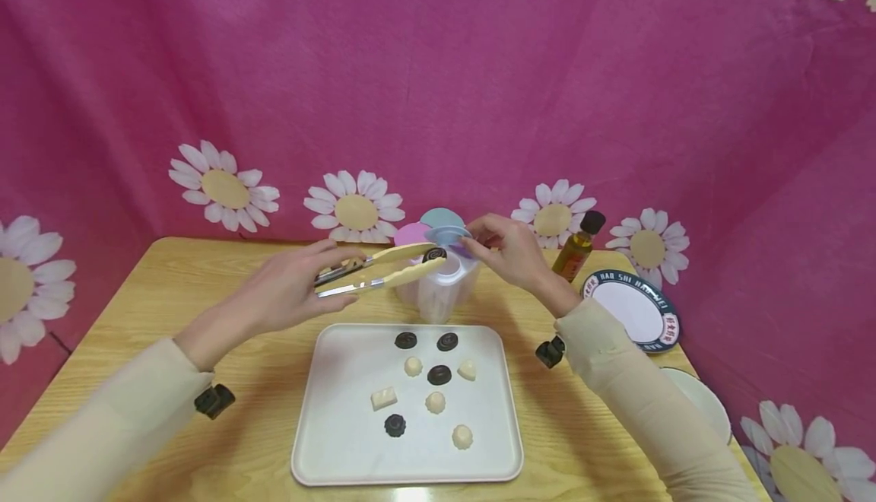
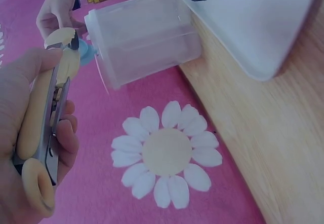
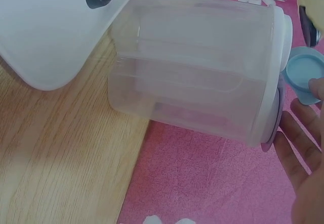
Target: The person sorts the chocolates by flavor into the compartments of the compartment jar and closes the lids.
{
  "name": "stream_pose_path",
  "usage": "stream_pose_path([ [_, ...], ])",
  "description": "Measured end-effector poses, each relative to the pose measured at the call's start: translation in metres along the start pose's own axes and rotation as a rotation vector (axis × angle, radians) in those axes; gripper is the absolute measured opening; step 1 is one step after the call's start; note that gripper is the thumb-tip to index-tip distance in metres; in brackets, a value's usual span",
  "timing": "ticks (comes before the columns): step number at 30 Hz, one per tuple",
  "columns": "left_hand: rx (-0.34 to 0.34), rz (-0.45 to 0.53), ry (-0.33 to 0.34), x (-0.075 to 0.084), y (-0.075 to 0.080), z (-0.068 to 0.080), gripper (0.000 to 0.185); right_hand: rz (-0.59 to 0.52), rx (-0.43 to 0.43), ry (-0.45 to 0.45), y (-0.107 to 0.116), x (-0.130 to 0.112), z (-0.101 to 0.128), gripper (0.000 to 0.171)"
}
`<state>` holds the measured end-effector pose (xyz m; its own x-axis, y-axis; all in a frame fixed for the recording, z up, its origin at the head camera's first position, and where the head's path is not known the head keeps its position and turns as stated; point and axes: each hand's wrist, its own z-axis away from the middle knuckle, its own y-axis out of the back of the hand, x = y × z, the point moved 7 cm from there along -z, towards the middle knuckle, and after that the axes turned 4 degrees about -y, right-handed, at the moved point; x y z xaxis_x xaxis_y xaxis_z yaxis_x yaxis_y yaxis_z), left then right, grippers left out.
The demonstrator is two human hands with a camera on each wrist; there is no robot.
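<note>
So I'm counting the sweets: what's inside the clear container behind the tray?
Through the clear container's wall, both wrist views show only inner dividers and no sweets. The dark chocolate sits in the tongs above its top. Compartments behind the dividers are not clearly visible.

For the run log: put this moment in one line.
left hand: grips tongs holding dark chocolate over container | right hand: holds blue flap open

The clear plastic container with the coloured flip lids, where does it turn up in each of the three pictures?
Head view: the clear container stands mid-table, behind the white tray, between both hands.
Left wrist view: it lies sideways across the upper middle.
Right wrist view: it fills the centre, lids toward the right.
Shared landmark: the blue lid, flipped open in all three.
</note>
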<state>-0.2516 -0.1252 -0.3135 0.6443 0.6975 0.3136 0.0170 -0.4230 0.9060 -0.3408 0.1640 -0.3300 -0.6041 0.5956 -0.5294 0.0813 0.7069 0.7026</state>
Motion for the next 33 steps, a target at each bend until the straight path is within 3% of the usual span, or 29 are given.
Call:
stream_pose_path([
  [7,-0.019,0.019,-0.027,0.001,-0.009,-0.018,0.056,0.003,-0.001,0.005,-0.001,0.001,-0.001,0.013],
  [18,-0.028,0.046,-0.011,-0.003,-0.012,-0.019,0.059,0.009,-0.002,0.009,-0.001,0.0,0.0,0.014],
  [28,-0.026,0.018,0.026,-0.011,-0.001,0.01,0.059,-0.002,-0.003,-0.006,-0.001,0.0,-0.001,0.014],
  [33,-0.026,-0.033,0.005,-0.016,-0.007,0.028,0.058,-0.005,0.002,-0.001,0.0,0.0,-0.001,0.014],
])
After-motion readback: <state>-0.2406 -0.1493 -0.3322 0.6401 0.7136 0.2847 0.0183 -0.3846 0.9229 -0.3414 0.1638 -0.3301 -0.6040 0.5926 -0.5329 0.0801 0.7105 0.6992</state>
